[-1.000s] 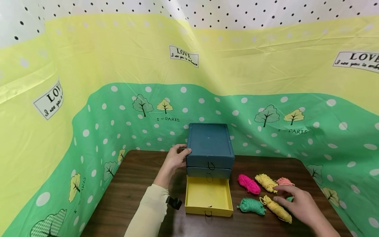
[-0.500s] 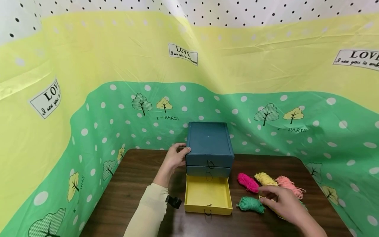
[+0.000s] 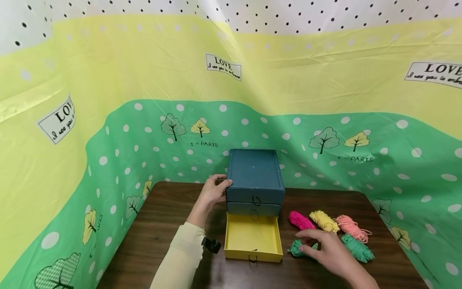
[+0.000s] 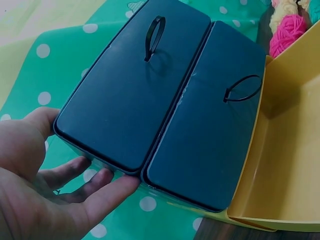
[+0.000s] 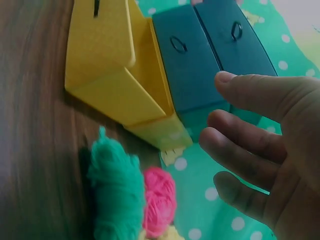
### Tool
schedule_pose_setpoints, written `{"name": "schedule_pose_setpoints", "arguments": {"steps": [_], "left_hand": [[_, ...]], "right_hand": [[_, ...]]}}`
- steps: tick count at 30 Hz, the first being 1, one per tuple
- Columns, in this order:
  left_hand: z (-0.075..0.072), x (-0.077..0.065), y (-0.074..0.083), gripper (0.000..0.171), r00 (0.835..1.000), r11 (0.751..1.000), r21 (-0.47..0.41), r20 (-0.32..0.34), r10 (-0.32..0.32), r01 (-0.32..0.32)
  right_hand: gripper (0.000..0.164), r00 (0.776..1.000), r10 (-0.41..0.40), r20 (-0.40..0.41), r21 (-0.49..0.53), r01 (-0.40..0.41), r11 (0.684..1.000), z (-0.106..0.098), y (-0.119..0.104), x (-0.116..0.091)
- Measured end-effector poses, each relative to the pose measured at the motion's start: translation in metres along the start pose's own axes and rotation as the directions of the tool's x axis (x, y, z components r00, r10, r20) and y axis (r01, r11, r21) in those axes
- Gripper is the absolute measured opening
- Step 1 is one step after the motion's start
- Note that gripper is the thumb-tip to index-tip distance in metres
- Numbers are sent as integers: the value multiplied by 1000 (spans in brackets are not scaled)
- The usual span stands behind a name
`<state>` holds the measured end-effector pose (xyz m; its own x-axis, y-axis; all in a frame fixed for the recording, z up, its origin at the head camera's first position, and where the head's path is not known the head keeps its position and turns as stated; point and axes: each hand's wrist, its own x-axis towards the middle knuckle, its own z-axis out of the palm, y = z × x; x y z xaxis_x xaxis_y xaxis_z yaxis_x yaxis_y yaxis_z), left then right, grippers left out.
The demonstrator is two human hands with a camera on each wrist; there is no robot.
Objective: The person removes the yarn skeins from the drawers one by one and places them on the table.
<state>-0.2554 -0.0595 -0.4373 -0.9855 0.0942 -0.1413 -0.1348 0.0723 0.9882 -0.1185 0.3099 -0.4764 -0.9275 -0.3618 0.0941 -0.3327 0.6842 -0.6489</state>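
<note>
A blue drawer cabinet stands at the back of the table, its lowest yellow drawer pulled out with nothing but a small dark mark inside. My left hand rests against the cabinet's left side, thumb at the top edge and the other fingers spread along the side in the left wrist view. To the right of the drawer, my right hand is over a green yarn skein, partly covering it. In the right wrist view its fingers are loosely bent with nothing between them, and the green skein lies apart from them.
A magenta skein, a yellow skein, a salmon skein and a second green skein lie on the right of the dark wooden table. Small black loop handles stick out from the drawers. A patterned curtain encloses the table.
My right hand has moved left from the salmon skein to the nearer green one, uncovering the second green skein. A second yellow skein is hidden now. My left hand stays at the cabinet.
</note>
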Motion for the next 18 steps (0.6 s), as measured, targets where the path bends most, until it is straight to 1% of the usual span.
{"name": "schedule_pose_setpoints", "arguments": {"steps": [5,9,14,18], "left_hand": [[1,0,1,53,1000,1000,-4,-12,-8,7],[2,0,0,52,1000,1000,-4,-10,-7,7],[2,-1,1,51,1000,1000,-4,-9,-10,10],[2,-1,2,51,1000,1000,0,-9,-10,10]], "right_hand": [[27,998,-44,46,54,41,998,11,-6,2],[26,997,-65,46,64,62,996,21,-8,3],[25,993,-118,31,85,115,990,32,-10,3],[26,990,-127,57,113,120,986,39,-13,4]]}}
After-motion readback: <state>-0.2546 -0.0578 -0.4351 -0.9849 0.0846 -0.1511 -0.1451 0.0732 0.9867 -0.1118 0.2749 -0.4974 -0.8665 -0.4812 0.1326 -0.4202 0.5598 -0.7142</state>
